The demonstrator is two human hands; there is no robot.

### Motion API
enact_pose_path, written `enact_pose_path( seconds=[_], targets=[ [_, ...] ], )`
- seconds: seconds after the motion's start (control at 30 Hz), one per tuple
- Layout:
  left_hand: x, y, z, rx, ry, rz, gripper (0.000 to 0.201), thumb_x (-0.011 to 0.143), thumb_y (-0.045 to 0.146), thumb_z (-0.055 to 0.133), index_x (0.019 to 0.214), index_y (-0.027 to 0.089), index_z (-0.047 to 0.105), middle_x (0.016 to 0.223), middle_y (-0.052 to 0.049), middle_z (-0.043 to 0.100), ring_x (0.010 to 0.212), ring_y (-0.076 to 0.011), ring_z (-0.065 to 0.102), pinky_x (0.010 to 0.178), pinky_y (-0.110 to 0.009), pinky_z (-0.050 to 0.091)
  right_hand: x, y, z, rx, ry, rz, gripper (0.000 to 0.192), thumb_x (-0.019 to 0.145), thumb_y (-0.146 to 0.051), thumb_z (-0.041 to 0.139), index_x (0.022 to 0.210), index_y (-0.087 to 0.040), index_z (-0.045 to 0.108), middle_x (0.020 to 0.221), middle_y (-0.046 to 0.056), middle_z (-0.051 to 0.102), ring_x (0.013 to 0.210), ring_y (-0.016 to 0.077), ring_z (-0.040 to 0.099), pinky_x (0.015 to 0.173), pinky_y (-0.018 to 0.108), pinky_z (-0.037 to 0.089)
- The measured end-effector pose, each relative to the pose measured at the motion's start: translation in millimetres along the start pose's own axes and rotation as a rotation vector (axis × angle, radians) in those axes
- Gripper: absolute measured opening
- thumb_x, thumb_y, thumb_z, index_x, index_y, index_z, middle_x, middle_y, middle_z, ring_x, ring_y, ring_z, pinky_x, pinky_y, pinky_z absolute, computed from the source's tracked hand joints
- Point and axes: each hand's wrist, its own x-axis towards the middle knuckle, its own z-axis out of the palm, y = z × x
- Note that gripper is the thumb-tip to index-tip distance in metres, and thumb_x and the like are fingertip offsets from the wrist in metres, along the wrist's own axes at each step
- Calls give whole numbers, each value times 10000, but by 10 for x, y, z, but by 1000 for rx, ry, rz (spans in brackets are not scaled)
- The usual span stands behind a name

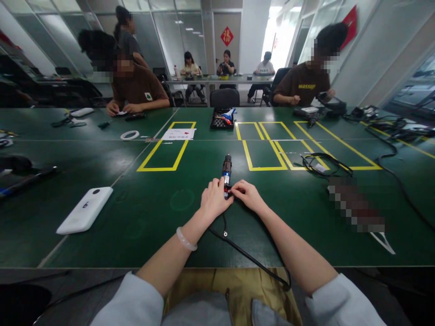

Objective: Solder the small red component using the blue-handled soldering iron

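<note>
A slim motor assembly (227,166), dark at its far end with a blue and silver band in the middle, lies on the green table pointing away from me. My left hand (214,198) is closed over its near end, fingers along the left side. At the right side of that end, my right hand (248,194) makes a pinch beside a small red part; what sits between the fingertips is too small to make out. A black cable (251,259) runs from under my hands over the table edge. Near it lies a short lead with a ring terminal (225,234).
A white case marked 6 (84,210) lies left. Right are a coiled black cable (326,162) and a blurred dark object (356,206) with a white strap. Beyond are a black tray (217,126) of tools, tape roll (129,135), yellow floor-style markings and people seated opposite.
</note>
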Motion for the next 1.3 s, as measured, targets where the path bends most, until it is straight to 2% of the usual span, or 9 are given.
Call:
enact_pose_path(
  seconds=[0.17,0.37,0.5,0.6,0.8,1.0,1.17,1.3],
  targets=[
    [38,28,0,33,12,-16,653,839,538,467,1372,176,364,1136,-158,495,1024,-297,508,766,-374,421,-14,-21,4,-27,31,-3,160,858,-277,564,836,-195,700,843,52,647,758,166,584,723,299,464],
    [83,20,1,48,30,-39,657,835,544,480,1382,197,365,1116,-152,509,1019,-295,517,783,-375,420,-19,12,16,58,54,45,186,862,-302,533,897,-180,669,858,39,683,742,163,604,708,290,474],
    [27,-61,-55,67,11,-22,670,815,535,520,1382,210,367,1107,-142,511,1019,-298,516,800,-376,416,-19,16,11,64,90,37,191,865,-298,521,920,-182,663,919,55,684,820,174,614,721,284,478],
    [-67,-202,-124,97,-1,-9,691,814,547,516,1400,221,350,1095,-136,515,1000,-296,520,795,-375,418,-15,23,-3,62,89,50,191,868,-292,515,920,-183,663,915,55,684,812,170,615,721,284,478],
    [-295,-724,-276,177,-23,-59,706,833,586,451,1432,231,335,1126,-147,514,959,-304,534,776,-386,435,-15,54,-9,64,78,78,187,866,-293,517,890,-180,665,881,48,684,781,163,615,718,281,477],
    [-536,-1402,-474,259,-52,-217,712,856,611,344,1435,197,361,1190,-187,508,993,-350,535,822,-448,432,-30,43,-1,77,53,98,201,870,-282,506,905,-171,669,843,46,684,740,156,614,710,280,475],
    [-762,-1964,-640,361,-67,-370,732,849,619,348,1422,166,398,1245,-200,518,1116,-391,487,1003,-528,280,-30,9,0,83,44,98,200,860,-275,507,889,-163,670,815,43,682,735,155,618,706,275,474],
    [-904,-2331,-733,422,-113,-502,735,859,632,304,1445,192,361,1331,-182,499,1166,-382,474,1050,-565,173,-28,44,12,90,39,101,199,853,-269,510,896,-164,673,809,39,679,731,154,617,704,273,477]
  ],
)
